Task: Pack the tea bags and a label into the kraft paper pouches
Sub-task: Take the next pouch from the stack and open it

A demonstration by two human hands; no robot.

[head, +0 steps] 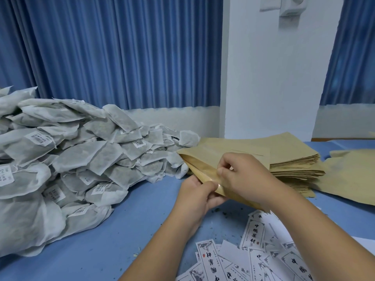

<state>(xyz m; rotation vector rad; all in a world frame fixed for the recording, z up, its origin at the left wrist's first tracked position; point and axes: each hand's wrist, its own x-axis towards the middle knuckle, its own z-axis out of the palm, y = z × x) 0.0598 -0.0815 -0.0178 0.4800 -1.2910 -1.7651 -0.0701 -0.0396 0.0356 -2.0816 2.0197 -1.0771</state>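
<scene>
kraft paper pouch [203,154], flat and smooth: our left hand [194,197] and right hand [243,176] pinch its mouth edges; white paper labels [255,234] read "中国".

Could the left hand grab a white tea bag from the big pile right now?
Probably not yet: the left hand pinches the brown kraft paper pouch, which the right hand also holds. The pile of white tea bags lies close, with only blue table between, so letting go should do it.

blue table [121,230]: tea bags [81,155], pouch stack [294,159], labels [255,234]
</scene>
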